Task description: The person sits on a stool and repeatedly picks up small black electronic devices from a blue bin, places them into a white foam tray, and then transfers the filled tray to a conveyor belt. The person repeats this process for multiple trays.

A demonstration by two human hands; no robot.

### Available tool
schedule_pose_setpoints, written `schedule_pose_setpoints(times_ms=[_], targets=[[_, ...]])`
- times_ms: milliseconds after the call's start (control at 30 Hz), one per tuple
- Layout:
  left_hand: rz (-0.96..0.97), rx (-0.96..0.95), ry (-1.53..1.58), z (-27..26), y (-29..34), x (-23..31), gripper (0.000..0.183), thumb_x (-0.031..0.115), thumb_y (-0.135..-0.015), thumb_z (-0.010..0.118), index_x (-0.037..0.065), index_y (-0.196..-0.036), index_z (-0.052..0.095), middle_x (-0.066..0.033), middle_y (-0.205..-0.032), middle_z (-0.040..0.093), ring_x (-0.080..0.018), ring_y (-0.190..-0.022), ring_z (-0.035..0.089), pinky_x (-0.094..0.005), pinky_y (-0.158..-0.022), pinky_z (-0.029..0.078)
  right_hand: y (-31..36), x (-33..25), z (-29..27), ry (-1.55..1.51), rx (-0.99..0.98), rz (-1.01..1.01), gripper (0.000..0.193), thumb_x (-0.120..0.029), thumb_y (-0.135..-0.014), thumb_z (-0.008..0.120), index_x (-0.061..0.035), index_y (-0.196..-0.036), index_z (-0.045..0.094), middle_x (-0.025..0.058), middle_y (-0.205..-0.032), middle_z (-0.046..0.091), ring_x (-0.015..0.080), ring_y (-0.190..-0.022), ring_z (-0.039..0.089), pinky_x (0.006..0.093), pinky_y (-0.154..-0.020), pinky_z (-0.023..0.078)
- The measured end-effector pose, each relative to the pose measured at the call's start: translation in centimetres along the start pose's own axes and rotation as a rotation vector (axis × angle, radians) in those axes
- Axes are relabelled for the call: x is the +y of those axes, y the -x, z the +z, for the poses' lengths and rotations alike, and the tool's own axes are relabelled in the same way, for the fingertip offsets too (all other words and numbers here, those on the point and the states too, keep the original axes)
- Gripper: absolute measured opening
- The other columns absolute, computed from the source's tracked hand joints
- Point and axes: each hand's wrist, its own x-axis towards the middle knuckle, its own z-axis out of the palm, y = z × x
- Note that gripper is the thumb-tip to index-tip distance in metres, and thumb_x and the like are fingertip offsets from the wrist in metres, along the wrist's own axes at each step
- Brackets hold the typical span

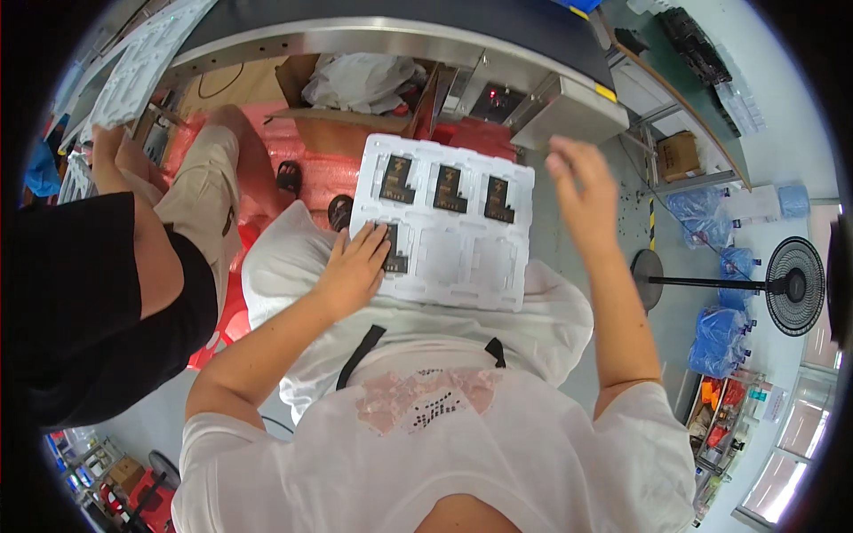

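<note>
A white moulded plastic tray (456, 242) lies across my lap, with pockets in two rows. Three flat black L-shaped pieces, which look like phone batteries with gold print, fill the far row: a left one (398, 180), a middle one (450, 189) and a right one (498, 198). One more black battery (396, 251) sits in the near left pocket, partly hidden under the fingers of my left hand (354, 271). Those fingers lie flat and stretched out on it. My right hand (582, 185) is raised beside the tray's right edge, fingers apart, with nothing visible in it.
Beyond the tray runs a dark conveyor belt (400, 22) with a metal edge; a cardboard box (342, 133) holding plastic bags stands below. At left, a person in black (98, 293) handles another white tray (147, 67). A black pedestal fan (793, 286) stands at right.
</note>
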Motion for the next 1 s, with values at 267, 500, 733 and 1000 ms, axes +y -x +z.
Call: schedule_pose_setpoints(times_ms=[267, 500, 733, 1000], targets=[[-0.05, -0.078, -0.062, -0.4, -2.2, -0.5, 0.076, 0.04, -0.076, 0.068, 0.001, -0.134, 0.038, -0.0162, -0.145, 0.028, -0.0335, -0.134, 0.026, -0.0549, -0.106, 0.024, -19.3, 3.0, -0.2, 0.027, 0.06, -0.095, 0.03, -0.024, -0.087, 0.061, -0.0027, -0.107, 0.064, 0.0093, -0.103, 0.063, 0.0179, -0.092, 0.061, 0.0291, -0.083, 0.046], [0.18, -0.209, -0.296, -1.4, -3.1, -1.3, 0.066, 0.037, -0.079, 0.064, -0.006, -0.126, 0.047, -0.0266, -0.138, 0.035, -0.0394, -0.127, 0.035, -0.053, -0.105, 0.027, -31.0, 9.9, 5.7, 0.536, -0.469, -0.045, 0.064, -0.024, -0.08, 0.064, -0.0014, -0.135, 0.042, 0.0199, -0.132, 0.049, 0.0325, -0.123, 0.047, 0.0342, -0.104, 0.035], [0.226, 0.052, 0.057, -8.3, -6.4, 0.1, 0.048, 0.022, -0.074, 0.07, 0.003, -0.117, 0.055, -0.0157, -0.128, 0.047, -0.0339, -0.114, 0.048, -0.0495, -0.094, 0.038, -32.7, 13.1, 2.4, 0.658, -0.582, -0.065, 0.045, -0.025, -0.074, 0.069, 0.004, -0.107, 0.061, 0.0193, -0.099, 0.066, 0.0298, -0.093, 0.063, 0.0364, -0.082, 0.047], [-0.597, 1.23, -0.576, -22.9, -33.8, -7.4, 0.077, 0.059, -0.073, 0.064, 0.002, -0.124, 0.054, -0.0224, -0.12, 0.057, -0.034, -0.115, 0.052, -0.045, -0.096, 0.041, -16.5, 2.1, -3.2, -0.049, -0.083, 0.355, 0.038, -0.034, -0.077, 0.073, -0.0025, -0.063, 0.057, -0.0004, -0.054, 0.051, 0.0072, -0.05, 0.045, 0.0257, -0.048, 0.034]])
